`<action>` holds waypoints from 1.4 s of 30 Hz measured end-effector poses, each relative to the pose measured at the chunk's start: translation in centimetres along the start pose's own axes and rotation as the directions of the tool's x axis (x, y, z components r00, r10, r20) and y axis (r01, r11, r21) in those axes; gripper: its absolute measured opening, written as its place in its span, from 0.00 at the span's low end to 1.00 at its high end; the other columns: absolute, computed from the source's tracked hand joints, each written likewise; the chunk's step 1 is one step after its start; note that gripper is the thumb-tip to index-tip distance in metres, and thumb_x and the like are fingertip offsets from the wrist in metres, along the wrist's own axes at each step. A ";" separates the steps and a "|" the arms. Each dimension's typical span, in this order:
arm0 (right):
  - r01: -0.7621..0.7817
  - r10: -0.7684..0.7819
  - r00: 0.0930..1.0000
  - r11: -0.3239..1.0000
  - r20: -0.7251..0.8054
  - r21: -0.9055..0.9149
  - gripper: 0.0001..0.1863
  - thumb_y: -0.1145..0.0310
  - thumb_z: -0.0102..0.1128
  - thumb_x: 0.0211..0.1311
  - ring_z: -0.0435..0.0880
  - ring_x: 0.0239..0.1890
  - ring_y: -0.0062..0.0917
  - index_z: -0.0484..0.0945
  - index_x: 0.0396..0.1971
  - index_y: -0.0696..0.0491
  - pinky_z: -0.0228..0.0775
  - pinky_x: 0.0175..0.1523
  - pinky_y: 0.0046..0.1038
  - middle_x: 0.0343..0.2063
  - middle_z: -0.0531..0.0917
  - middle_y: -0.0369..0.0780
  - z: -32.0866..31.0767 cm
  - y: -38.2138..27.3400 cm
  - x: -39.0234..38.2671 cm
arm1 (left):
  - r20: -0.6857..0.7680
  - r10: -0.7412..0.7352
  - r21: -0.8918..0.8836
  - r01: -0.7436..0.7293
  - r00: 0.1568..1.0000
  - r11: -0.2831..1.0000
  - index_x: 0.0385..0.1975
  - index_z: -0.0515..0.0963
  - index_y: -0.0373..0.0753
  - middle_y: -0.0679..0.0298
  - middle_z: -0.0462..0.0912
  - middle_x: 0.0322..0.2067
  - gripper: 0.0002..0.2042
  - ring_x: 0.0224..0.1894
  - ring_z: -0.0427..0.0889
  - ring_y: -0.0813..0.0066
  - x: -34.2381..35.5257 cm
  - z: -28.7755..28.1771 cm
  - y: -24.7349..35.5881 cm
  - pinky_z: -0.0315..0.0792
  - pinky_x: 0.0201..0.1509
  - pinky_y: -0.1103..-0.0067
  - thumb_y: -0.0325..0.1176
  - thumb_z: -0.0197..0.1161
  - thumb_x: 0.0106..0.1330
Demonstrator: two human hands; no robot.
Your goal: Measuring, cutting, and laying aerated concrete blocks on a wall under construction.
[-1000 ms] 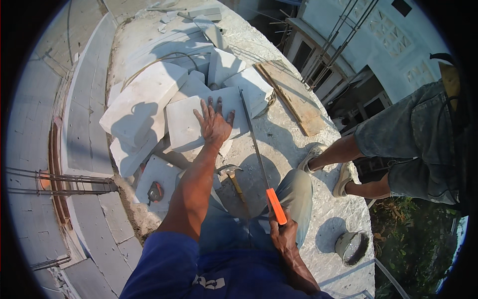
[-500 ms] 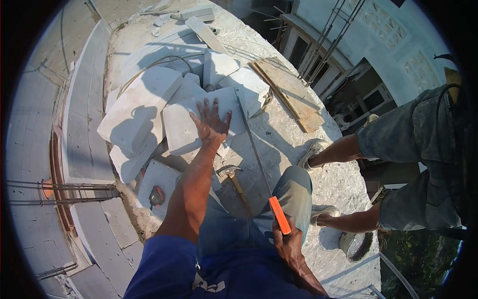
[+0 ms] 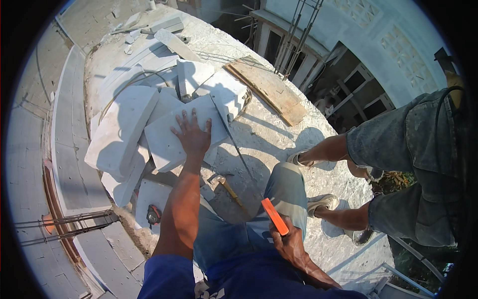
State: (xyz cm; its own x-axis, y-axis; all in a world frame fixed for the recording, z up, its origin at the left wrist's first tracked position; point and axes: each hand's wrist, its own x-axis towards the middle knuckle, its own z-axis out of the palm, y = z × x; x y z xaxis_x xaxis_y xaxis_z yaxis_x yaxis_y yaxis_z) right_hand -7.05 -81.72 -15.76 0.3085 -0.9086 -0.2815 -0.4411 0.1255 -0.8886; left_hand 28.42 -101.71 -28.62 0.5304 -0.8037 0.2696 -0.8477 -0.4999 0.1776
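Though part-shadowed, white block (image 3: 162, 142) under spread left fingers (image 3: 186, 122), orange-handled saw (image 3: 274, 216) in closed right fingers (image 3: 275, 233).

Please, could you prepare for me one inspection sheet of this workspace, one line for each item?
Surface: rough pale slab, sunlit, crossed by shadows.
Job's things: flat white block; saw with orange handle, blade along the block's right edge, contact unclear.
Clutter: piled blocks; hammer, tape measure, wooden board.
Left hand: flat on the white block, fingers spread.
Right hand: closed around the saw's handle.
Cables: thin tan loop over the pile; cord or cable, cannot tell.
Surroundings: another person standing at right; light blue building beyond.
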 end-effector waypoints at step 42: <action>0.230 -0.229 0.973 0.970 0.013 -0.078 0.18 0.72 0.57 0.66 0.86 0.36 0.48 0.73 0.55 0.58 0.78 0.41 0.38 0.31 0.84 0.52 2.5 0.0 6.0 | 0.016 0.016 -0.006 -0.016 1.000 1.000 0.73 0.60 0.48 0.53 0.55 0.74 0.36 0.77 0.45 0.48 0.5 0.1 0.0 0.37 0.73 0.40 0.63 0.46 0.70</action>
State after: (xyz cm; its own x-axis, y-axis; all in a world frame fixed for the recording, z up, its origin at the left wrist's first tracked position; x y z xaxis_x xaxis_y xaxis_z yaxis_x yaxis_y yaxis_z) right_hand -3.07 -86.16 -18.39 0.4126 -0.9078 -0.0750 -0.4229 -0.1180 -0.8985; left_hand 28.67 -102.11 -28.61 0.5167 -0.8168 0.2568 -0.8559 -0.4852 0.1790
